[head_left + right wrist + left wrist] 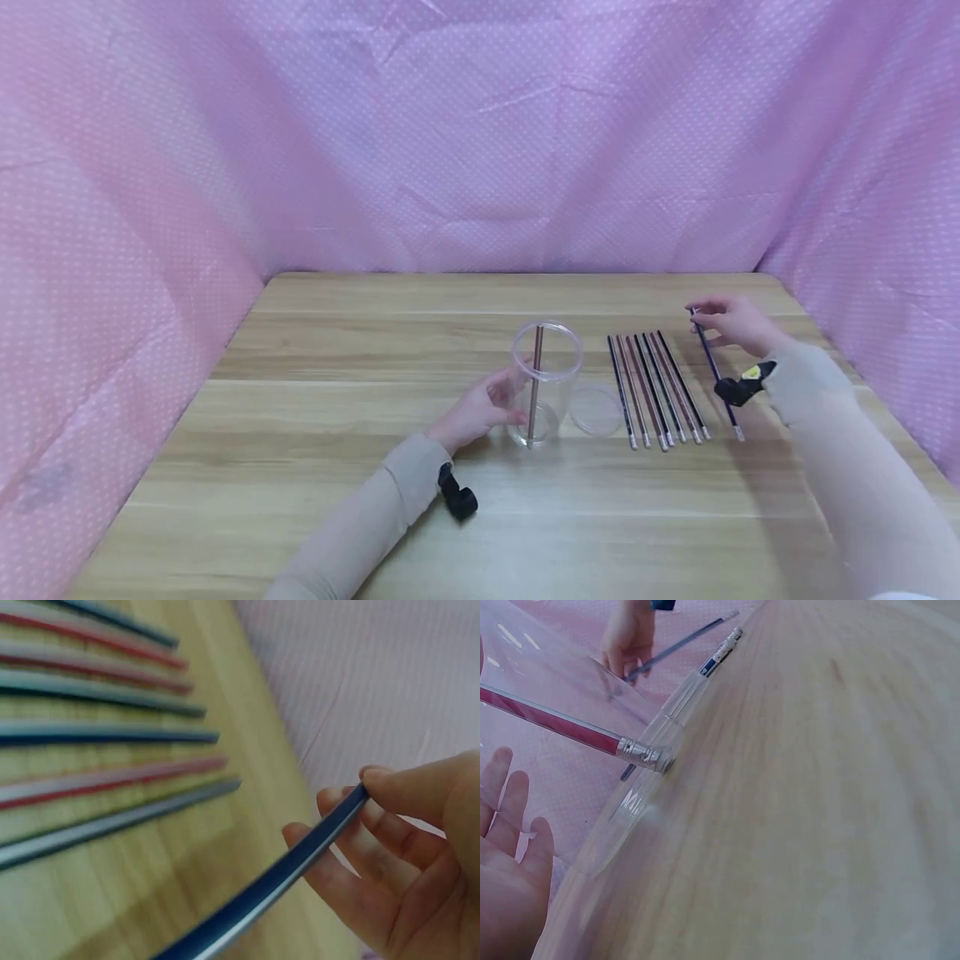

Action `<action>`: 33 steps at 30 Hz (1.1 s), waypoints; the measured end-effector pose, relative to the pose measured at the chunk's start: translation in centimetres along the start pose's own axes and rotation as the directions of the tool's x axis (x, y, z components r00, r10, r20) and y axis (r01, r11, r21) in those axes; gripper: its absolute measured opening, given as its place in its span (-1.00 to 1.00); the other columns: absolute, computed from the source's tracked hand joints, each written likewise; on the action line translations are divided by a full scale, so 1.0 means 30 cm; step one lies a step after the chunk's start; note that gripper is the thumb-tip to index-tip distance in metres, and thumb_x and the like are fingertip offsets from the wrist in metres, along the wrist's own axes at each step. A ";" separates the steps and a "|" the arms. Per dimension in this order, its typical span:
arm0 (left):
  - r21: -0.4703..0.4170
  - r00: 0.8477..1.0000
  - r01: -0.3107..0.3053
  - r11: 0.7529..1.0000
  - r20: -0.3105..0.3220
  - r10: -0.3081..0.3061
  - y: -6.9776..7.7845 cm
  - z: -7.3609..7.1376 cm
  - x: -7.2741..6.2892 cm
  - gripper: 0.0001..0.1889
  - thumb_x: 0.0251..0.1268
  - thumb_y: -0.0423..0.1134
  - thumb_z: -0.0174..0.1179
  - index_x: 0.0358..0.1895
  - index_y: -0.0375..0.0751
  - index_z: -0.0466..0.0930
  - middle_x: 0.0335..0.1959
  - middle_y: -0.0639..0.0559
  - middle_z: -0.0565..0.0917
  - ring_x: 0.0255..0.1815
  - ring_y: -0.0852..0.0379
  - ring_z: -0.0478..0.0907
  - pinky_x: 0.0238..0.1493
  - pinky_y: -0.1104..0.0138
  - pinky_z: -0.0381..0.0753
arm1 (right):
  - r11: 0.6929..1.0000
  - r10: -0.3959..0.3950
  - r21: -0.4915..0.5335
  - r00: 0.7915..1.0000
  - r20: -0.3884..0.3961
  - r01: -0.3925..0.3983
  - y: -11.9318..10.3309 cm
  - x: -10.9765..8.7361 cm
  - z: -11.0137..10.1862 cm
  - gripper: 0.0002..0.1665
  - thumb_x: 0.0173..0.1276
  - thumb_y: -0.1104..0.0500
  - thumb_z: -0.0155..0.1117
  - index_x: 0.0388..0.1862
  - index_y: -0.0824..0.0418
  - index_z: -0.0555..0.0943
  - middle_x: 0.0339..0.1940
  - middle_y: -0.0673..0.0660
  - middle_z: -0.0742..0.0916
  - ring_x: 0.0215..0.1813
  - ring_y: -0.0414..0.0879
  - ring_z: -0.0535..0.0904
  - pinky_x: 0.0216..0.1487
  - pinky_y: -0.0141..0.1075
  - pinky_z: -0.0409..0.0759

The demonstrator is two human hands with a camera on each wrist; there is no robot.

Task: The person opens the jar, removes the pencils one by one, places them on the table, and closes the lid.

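Observation:
A clear plastic jar [564, 377] stands lidless on the table, one red pencil [535, 387] upright inside, slightly tilted. In the left wrist view, the silver eraser end of that red pencil [570, 727] points down to the jar's bottom. My left hand [480, 410] holds the jar from its left side, thumb and fingers curved about the wall. My right hand [738, 323] pinches a dark blue pencil [285, 877] near its far end, between thumb and fingers. Its eraser end slants down toward me. Left of it, several red and dark pencils [651, 387] lie in a row.
A round clear lid [597, 411] lies between the jar and the row of pencils. The wooden table [315, 400] has pink dotted cloth [480, 150] hanging behind it and along both sides.

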State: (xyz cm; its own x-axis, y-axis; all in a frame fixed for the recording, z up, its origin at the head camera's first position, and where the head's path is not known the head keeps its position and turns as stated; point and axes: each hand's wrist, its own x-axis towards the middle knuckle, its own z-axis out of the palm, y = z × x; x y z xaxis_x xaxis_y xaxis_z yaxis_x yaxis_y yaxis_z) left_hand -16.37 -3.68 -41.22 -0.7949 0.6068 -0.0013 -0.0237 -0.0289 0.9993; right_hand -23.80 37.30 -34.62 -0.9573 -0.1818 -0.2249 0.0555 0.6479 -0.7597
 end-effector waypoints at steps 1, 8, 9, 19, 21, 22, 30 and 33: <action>0.001 1.000 -0.006 1.000 -0.001 0.006 0.000 -0.004 -0.001 -0.22 0.03 -0.54 0.26 0.40 -0.17 0.22 0.46 -0.01 0.23 0.48 0.03 0.12 0.52 0.13 0.01 | 1.000 0.009 -0.011 1.000 0.006 -0.009 0.014 0.011 0.002 -0.42 0.49 0.20 -0.04 0.31 0.57 0.18 0.08 0.43 0.57 -0.24 -0.53 0.47 -0.08 -0.19 0.69; 0.026 1.000 0.005 1.000 -0.004 -0.005 0.001 -0.008 -0.002 -0.21 0.02 -0.51 0.28 0.40 -0.13 0.22 0.45 0.01 0.24 0.48 0.04 0.13 0.51 0.14 0.03 | 0.998 0.047 0.046 0.998 0.033 -0.049 0.083 0.044 0.020 -0.42 0.47 0.24 -0.03 0.29 0.62 0.14 -0.37 -0.11 0.63 -0.42 -0.39 0.48 -0.37 -0.41 0.58; 0.025 1.000 0.003 1.000 -0.004 -0.003 0.001 -0.007 -0.002 -0.20 0.02 -0.51 0.28 0.41 -0.12 0.22 0.46 0.01 0.23 0.48 0.05 0.12 0.51 0.14 0.02 | 0.994 0.052 0.094 0.998 0.045 -0.056 0.088 0.048 0.026 -0.41 0.47 0.26 -0.04 0.29 0.63 0.12 -0.42 -0.18 0.61 -0.43 -0.37 0.49 -0.39 -0.42 0.58; 0.047 1.000 0.006 0.999 -0.015 -0.005 -0.004 -0.010 -0.005 -0.18 0.03 -0.44 0.32 0.41 0.03 0.22 0.44 0.05 0.28 0.46 0.06 0.18 0.49 0.09 0.08 | 0.963 0.057 0.259 0.997 0.055 -0.069 0.136 0.095 0.091 -0.47 0.46 0.34 -0.08 0.26 0.67 0.10 -0.48 -0.16 0.63 -0.44 -0.33 0.54 -0.38 -0.44 0.62; 0.044 1.000 0.011 0.999 -0.014 -0.010 -0.005 -0.010 -0.004 -0.19 0.03 -0.44 0.32 0.41 0.05 0.23 0.44 0.08 0.27 0.46 0.09 0.17 0.50 0.11 0.07 | 0.979 0.049 0.196 0.998 0.027 -0.054 0.139 0.104 0.098 -0.48 0.44 0.32 -0.04 0.23 0.66 0.17 -0.49 -0.17 0.61 -0.49 -0.34 0.52 -0.44 -0.46 0.58; 0.042 1.000 0.010 0.999 -0.013 -0.009 -0.006 -0.011 -0.004 -0.19 0.03 -0.44 0.32 0.41 0.05 0.24 0.44 0.09 0.27 0.47 0.10 0.16 0.50 0.12 0.06 | 0.986 0.046 0.161 0.999 0.013 -0.047 0.139 0.107 0.101 -0.49 0.43 0.31 -0.01 0.21 0.66 0.21 -0.49 -0.17 0.61 -0.51 -0.34 0.50 -0.47 -0.46 0.56; 0.039 1.000 0.001 0.999 -0.009 -0.001 -0.012 -0.012 -0.002 -0.17 0.02 -0.45 0.32 0.42 0.05 0.22 0.44 0.06 0.27 0.46 0.07 0.16 0.50 0.10 0.06 | 0.998 0.023 -0.060 0.997 -0.076 -0.028 0.112 0.113 0.118 -0.55 0.37 0.26 0.11 0.09 0.60 0.40 -0.40 0.02 0.63 -0.48 -0.35 0.43 -0.47 -0.45 0.50; 0.034 1.000 0.008 0.999 -0.010 -0.008 -0.010 -0.010 -0.002 -0.16 0.02 -0.48 0.31 0.42 0.05 0.21 0.44 0.05 0.27 0.46 0.06 0.17 0.50 0.10 0.05 | 0.993 0.017 -0.113 0.996 -0.093 -0.027 0.098 0.106 0.122 -0.56 0.36 0.26 0.13 0.07 0.60 0.42 -0.28 0.25 0.66 -0.43 -0.31 0.43 -0.44 -0.44 0.49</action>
State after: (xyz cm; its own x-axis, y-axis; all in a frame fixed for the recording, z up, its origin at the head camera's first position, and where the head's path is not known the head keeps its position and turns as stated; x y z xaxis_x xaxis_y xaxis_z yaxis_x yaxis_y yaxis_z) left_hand -16.51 -3.95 -41.54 -0.8006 0.5992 -0.0095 -0.0096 0.0030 0.9999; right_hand -25.65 35.91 -39.81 -0.9784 -0.1013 -0.1801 0.0492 0.7323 -0.6792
